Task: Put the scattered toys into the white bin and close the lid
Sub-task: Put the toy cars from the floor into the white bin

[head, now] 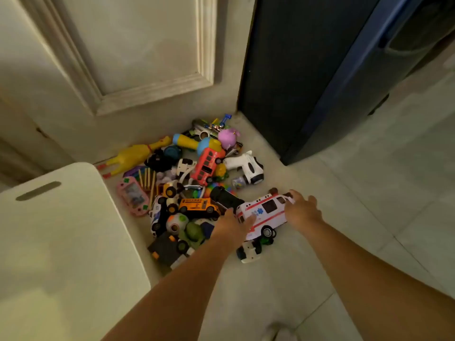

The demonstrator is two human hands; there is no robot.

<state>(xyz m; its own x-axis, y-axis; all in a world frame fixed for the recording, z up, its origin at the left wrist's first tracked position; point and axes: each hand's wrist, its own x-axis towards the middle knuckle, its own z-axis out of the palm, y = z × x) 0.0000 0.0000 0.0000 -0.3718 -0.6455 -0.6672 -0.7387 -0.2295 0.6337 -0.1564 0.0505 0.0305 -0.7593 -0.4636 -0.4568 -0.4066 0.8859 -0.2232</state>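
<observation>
A pile of toys lies on the floor in the corner: a yellow rubber chicken (138, 155), a red bus (208, 162), a yellow school bus (198, 206), a pink handheld game (133, 196), a white toy gun (246, 166) and several small cars. At the pile's near right sits a white toy ambulance (267, 210). My left hand (234, 226) grips its rear end and my right hand (301, 209) grips its front end. The white bin (61, 242) stands at the left with its lid down, a slot handle on top.
A cream panelled door (138, 57) backs the pile. A dark appliance (332, 70) stands at the right rear. Pale tiled floor (369, 193) stretches to the right and in front. A small white-and-black car (250, 251) lies just below the ambulance.
</observation>
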